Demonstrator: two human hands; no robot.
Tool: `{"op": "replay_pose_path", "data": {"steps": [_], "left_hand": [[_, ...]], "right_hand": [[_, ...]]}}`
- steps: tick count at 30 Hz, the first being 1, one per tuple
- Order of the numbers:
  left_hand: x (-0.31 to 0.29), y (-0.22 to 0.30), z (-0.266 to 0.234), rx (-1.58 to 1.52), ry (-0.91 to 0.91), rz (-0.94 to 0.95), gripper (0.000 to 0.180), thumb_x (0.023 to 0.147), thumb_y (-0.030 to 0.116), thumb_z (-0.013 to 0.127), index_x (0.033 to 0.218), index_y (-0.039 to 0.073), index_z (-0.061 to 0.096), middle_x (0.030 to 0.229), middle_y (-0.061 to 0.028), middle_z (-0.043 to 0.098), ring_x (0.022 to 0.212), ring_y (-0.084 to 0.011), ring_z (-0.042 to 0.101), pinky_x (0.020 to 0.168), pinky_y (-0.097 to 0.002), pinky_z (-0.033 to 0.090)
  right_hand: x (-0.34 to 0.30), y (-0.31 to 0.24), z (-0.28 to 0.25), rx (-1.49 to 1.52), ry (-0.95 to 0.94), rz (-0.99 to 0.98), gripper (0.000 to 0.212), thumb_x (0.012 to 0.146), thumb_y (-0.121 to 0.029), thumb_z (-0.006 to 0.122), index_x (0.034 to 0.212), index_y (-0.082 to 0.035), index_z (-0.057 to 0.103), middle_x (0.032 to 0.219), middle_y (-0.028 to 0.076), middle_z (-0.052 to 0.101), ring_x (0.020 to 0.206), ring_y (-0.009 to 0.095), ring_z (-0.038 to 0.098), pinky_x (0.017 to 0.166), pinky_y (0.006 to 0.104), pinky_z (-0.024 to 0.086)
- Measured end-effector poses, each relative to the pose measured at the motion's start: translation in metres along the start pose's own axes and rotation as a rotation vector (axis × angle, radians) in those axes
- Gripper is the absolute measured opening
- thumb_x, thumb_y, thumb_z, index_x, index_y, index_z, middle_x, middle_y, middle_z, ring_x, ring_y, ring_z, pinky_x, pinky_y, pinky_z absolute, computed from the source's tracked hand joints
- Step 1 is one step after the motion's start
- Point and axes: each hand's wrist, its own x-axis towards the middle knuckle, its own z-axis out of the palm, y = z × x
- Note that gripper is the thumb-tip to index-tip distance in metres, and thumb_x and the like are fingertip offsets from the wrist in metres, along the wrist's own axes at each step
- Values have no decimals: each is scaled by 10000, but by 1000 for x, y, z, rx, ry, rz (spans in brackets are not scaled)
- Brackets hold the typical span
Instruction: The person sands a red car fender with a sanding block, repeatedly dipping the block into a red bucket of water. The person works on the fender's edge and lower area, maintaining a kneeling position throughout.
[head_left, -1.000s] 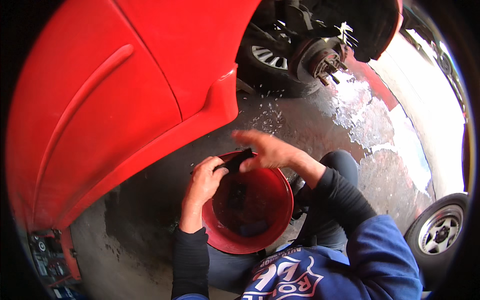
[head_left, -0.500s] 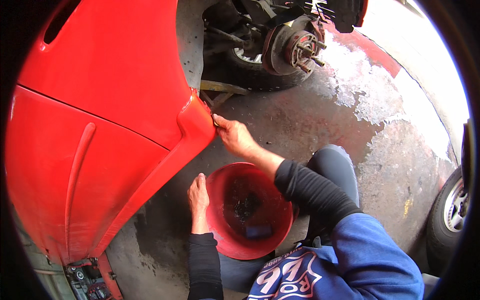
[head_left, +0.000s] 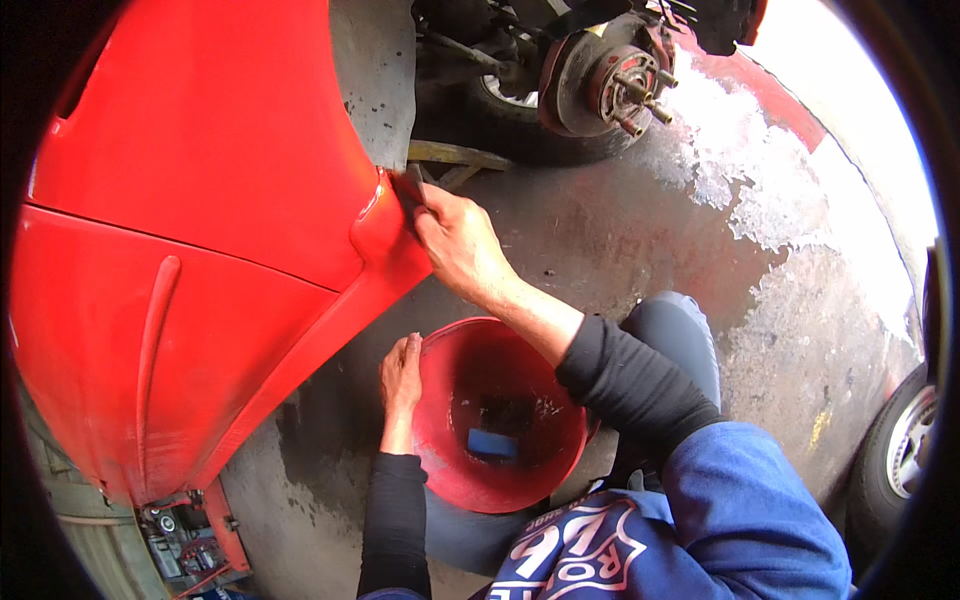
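My right hand pinches a thin dark piece that looks like sandpaper, at the lower corner of the red car body panel, beside the wheel arch edge. The fingertips behind the piece are partly hidden. On the left side of the red bucket, my left hand grips the rim, its fingers mostly out of sight. Inside the bucket, which stands between my legs, lies a blue block in what looks like dark water.
Above the panel corner, a bare wheel hub with brake disc juts out with its studs. A yellowish stand arm sits below it. One wheel is at the far right. The concrete floor has peeling paint and wet patches.
My right hand has moved up along the panel corner, and the dark piece now shows above its fingers. My left hand stays at the bucket rim. The blue block appears shifted slightly left.
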Motion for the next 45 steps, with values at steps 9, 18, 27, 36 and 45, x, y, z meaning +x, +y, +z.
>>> {"op": "replay_pose_path", "data": {"steps": [9,18,27,36,45], "left_hand": [[3,-1,-1,-63,-11,53,511,1005,429,452,1064,-33,664,1015,-199,685,987,-305,637,873,-381,463],[2,-8,-2,-106,-5,64,461,991,400,500,1098,-22,651,997,-182,687,969,-269,647,851,-366,474],[-1,-16,-2,-144,-16,61,472,1008,390,458,1051,-32,665,992,-158,689,952,-233,634,865,-339,474],[1,-11,-2,-153,-19,54,432,1001,360,494,1072,-30,665,1015,-156,696,988,-247,644,882,-349,473],[2,-9,-2,-142,-29,29,423,1000,350,496,1074,-32,662,1010,-155,690,985,-252,639,891,-351,469]], "right_hand": [[24,-12,0,-118,56,91,291,843,-59,450,1051,36,630,933,298,652,941,441,644,833,479,504],[24,5,-12,-258,-141,103,168,831,-53,510,930,69,569,874,345,615,919,485,622,803,521,501],[27,43,-40,16,56,479,248,835,-15,457,961,-19,671,689,175,652,581,288,656,511,418,517],[21,71,8,-349,-128,126,261,908,-164,538,1071,-27,689,1019,240,667,974,387,658,851,455,529],[36,61,3,-250,-117,203,382,903,-51,468,1246,-89,631,1142,225,625,1085,356,632,893,389,517]]}}
